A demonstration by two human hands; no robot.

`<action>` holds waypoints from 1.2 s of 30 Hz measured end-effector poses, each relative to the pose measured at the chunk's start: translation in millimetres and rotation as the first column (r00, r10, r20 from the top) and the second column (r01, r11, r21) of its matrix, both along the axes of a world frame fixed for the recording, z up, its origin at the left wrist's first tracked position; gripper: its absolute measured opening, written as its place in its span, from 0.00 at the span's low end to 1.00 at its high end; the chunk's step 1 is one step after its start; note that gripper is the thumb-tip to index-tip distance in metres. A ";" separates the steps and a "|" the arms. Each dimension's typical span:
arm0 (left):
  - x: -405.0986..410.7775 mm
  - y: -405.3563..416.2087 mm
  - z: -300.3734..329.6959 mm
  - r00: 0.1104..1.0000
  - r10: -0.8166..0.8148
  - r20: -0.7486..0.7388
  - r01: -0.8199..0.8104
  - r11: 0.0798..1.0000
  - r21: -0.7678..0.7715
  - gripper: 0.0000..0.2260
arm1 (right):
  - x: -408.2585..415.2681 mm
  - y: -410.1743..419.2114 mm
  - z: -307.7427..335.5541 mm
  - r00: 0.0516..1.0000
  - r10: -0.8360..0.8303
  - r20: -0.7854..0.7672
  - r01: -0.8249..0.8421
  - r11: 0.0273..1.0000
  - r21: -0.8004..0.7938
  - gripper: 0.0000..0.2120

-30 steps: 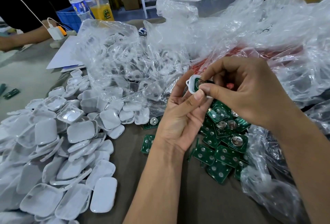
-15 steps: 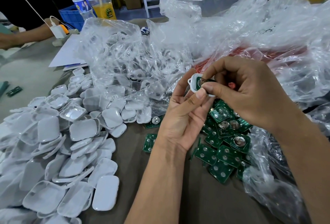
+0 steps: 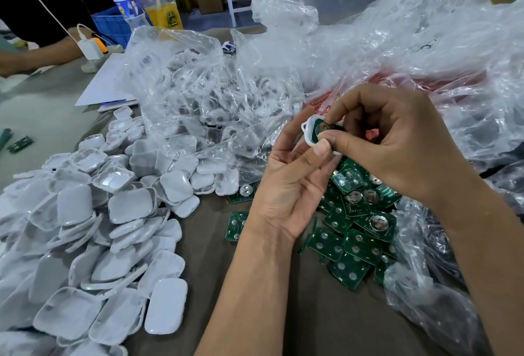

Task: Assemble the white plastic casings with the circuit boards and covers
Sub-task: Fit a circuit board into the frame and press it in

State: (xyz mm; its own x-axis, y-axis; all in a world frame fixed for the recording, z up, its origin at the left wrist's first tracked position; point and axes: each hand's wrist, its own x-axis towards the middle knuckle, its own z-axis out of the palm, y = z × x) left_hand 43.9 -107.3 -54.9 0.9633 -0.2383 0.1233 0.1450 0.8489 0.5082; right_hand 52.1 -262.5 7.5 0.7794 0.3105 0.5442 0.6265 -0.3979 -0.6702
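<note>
- Two hands meet above the surface [image 3: 198, 284]: the left hand [image 3: 286, 185] grips a white casing [image 3: 309, 131], fingers curled round its edges.
- Right hand [image 3: 397, 145] pinches a green circuit board [image 3: 321, 130] into the casing's open face, tilted, its far end hidden.
- Loose circuit boards [image 3: 357, 231] lie just below both grips; white covers [image 3: 99, 236] lie well left, nearer the left hand.

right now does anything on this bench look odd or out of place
Little stands out. A few green circuit boards lie alone at the far left edge, apart from the main pile of boards. Both hands hold a white casing with a board in it.
</note>
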 end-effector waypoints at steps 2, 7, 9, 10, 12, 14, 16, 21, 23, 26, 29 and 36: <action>-0.1 0.7 -1.1 1.000 -0.009 0.021 0.009 1.000 0.010 0.20 | -0.1 0.2 -0.8 1.000 -0.003 0.000 0.003 1.000 0.017 0.08; 0.5 -1.1 0.3 0.999 -0.033 0.005 0.033 0.999 0.034 0.20 | -1.7 1.2 -0.8 0.999 0.024 -0.038 -0.019 0.993 0.115 0.12; 1.3 -1.6 2.6 0.997 -0.056 -0.046 0.056 0.998 0.010 0.23 | -2.7 1.3 0.6 0.998 0.045 -0.055 -0.035 0.985 0.170 0.11; 1.5 -1.5 3.9 0.996 -0.063 -0.066 0.064 0.998 0.004 0.25 | -3.2 0.8 1.6 0.998 0.045 -0.045 -0.036 0.981 0.191 0.10; 1.8 -0.6 5.6 0.995 -0.061 -0.083 0.061 0.998 -0.006 0.22 | -3.8 -0.9 3.0 1.000 0.023 0.016 -0.026 0.980 0.195 0.07; 1.7 -0.2 5.9 0.992 -0.064 -0.109 0.062 0.998 -0.024 0.21 | -4.4 -1.6 4.0 0.997 -0.008 0.082 -0.004 0.989 0.150 0.04; 0.9 -0.5 5.9 0.989 -0.068 -0.133 0.065 0.997 -0.028 0.22 | -5.5 -0.4 4.9 0.991 -0.033 0.132 0.022 0.996 0.082 0.04; 0.4 -0.1 3.4 0.990 -0.088 -0.114 0.088 0.996 -0.003 0.18 | -6.8 4.6 5.0 0.985 -0.054 0.166 0.053 0.999 0.008 0.06; 0.2 -0.2 3.3 0.989 -0.079 -0.123 0.081 0.997 0.017 0.19 | -7.1 5.6 5.2 0.984 -0.057 0.166 0.057 0.998 0.000 0.06; 0.4 -0.3 2.3 0.988 -0.081 -0.128 0.084 0.996 0.017 0.21 | -7.2 6.2 5.5 0.981 -0.070 0.179 0.075 0.997 -0.024 0.07; 0.3 0.5 0.9 0.988 -0.092 -0.123 0.093 0.996 0.004 0.20 | -7.7 6.1 6.2 0.979 -0.078 0.188 0.088 0.995 -0.045 0.09; -0.3 1.4 1.2 0.989 -0.092 -0.112 0.096 0.995 0.029 0.20 | -7.6 6.3 5.8 0.980 -0.099 0.173 0.112 0.991 -0.069 0.07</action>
State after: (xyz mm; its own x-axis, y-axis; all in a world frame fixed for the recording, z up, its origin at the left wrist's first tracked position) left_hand 43.7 -105.8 -53.7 0.9436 -0.3309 0.0073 0.2805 0.8111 0.5133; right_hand 44.5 -256.2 13.4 0.7092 0.2780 0.6479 0.6794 -0.5149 -0.5227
